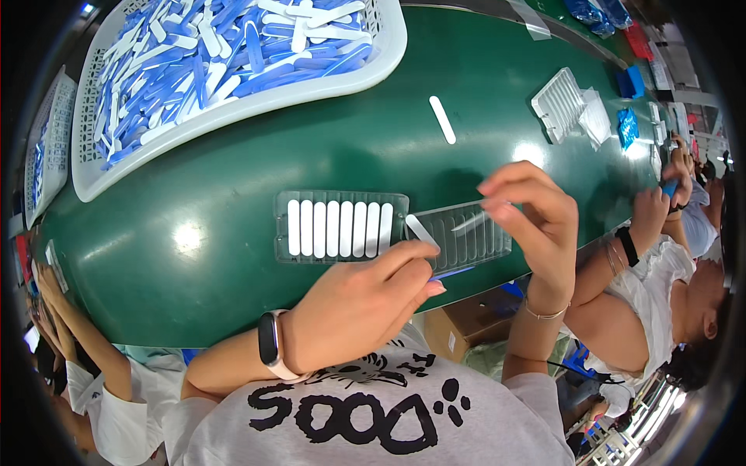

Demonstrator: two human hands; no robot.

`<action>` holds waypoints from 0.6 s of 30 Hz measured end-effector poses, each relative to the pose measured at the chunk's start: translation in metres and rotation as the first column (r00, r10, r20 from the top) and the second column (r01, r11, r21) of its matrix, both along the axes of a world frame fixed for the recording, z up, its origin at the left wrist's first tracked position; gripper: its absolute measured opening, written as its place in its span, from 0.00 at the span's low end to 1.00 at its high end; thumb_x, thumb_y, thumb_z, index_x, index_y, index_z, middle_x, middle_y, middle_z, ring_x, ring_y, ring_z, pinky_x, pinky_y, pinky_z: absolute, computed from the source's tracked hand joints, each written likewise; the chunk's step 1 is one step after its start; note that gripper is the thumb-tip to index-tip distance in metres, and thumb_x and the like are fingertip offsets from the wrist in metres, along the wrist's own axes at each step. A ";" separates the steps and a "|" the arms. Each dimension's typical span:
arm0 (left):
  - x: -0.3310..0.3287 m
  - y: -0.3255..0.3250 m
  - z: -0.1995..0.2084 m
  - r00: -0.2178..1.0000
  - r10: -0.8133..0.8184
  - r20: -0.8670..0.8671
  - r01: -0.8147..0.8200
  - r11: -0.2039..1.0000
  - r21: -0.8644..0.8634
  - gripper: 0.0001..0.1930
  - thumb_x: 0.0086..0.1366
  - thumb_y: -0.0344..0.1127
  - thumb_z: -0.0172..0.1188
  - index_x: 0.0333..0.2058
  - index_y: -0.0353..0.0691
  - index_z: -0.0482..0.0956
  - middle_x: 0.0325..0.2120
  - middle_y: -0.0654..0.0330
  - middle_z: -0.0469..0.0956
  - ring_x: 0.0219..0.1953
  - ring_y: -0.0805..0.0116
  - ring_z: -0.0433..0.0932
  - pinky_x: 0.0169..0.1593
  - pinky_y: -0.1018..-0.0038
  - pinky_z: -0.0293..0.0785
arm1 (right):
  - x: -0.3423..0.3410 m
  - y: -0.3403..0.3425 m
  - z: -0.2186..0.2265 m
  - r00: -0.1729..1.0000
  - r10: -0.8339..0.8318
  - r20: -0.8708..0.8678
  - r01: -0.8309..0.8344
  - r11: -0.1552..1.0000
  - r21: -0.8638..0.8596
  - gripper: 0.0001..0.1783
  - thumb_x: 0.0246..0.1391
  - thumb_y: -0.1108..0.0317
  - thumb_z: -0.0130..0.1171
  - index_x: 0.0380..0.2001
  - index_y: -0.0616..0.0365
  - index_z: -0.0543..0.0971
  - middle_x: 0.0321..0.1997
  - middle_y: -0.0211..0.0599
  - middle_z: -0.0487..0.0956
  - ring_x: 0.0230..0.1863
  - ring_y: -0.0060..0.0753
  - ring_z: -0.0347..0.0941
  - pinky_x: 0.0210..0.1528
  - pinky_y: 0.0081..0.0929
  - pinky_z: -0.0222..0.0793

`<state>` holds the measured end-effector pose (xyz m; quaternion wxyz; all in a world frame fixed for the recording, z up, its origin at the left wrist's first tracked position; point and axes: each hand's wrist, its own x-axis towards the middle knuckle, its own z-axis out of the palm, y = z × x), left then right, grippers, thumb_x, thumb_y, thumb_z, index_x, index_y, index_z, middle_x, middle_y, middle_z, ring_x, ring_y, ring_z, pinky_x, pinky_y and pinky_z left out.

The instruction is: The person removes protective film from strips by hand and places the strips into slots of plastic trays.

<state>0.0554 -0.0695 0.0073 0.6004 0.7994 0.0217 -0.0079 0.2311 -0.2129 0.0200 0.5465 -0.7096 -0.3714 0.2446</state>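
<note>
My left hand (373, 287) is closed in front of the trays, fingers curled round nail files. A white nail file (420, 231) sticks up from its fingertips, and the blue edge of another nail file (453, 273) shows beside them. Over the right end of a clear slotted tray (489, 241), my right hand (540, 217) is raised with thumb and fingers apart, nothing between them. A blurred whitish strip (469, 224) lies slanted over that tray, just left of the thumb. Against it on the left, a second clear tray (281, 247) carries a row of several white nail files (332, 229).
A white basket (311, 92) heaped with blue and white files stands at the far left, another basket (54, 167) beside it. One loose file (442, 120) lies on the green table (194, 287). Stacked trays (558, 105) sit far right. Co-workers' arms (633, 225) flank me.
</note>
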 end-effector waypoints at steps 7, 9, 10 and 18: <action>-0.003 -0.003 -0.002 0.978 -0.126 0.164 0.014 0.832 0.554 0.12 0.59 0.35 0.60 0.25 0.36 0.68 0.48 0.55 0.73 0.16 0.72 0.73 0.16 0.76 0.69 | 0.002 0.006 -0.014 0.937 0.185 0.297 -0.111 0.962 -0.251 0.06 0.41 0.72 0.67 0.27 0.58 0.81 0.34 0.31 0.78 0.33 0.33 0.71 0.36 0.28 0.66; -0.007 -0.005 -0.006 0.964 -0.235 0.125 0.097 0.749 0.656 0.12 0.58 0.36 0.60 0.25 0.37 0.68 0.51 0.51 0.72 0.16 0.74 0.73 0.15 0.77 0.69 | -0.003 0.006 -0.013 0.879 0.231 0.417 -0.068 0.926 -0.371 0.11 0.39 0.68 0.67 0.31 0.52 0.80 0.35 0.28 0.75 0.38 0.33 0.68 0.42 0.30 0.58; -0.007 -0.005 -0.011 0.953 -0.265 0.144 0.108 0.745 0.658 0.10 0.58 0.35 0.59 0.24 0.37 0.69 0.52 0.49 0.71 0.15 0.76 0.73 0.16 0.79 0.69 | -0.006 0.006 -0.011 0.875 0.225 0.429 -0.062 0.930 -0.361 0.11 0.39 0.68 0.67 0.31 0.52 0.80 0.35 0.28 0.75 0.38 0.33 0.68 0.42 0.30 0.58; 0.001 0.010 -0.007 0.873 -0.488 0.004 0.318 0.575 0.754 0.06 0.58 0.34 0.57 0.27 0.38 0.72 0.53 0.53 0.71 0.19 0.78 0.74 0.16 0.79 0.70 | 0.002 0.011 -0.001 0.884 0.397 0.248 -0.191 0.790 -0.582 0.16 0.39 0.66 0.68 0.34 0.51 0.77 0.38 0.27 0.75 0.41 0.32 0.66 0.45 0.29 0.52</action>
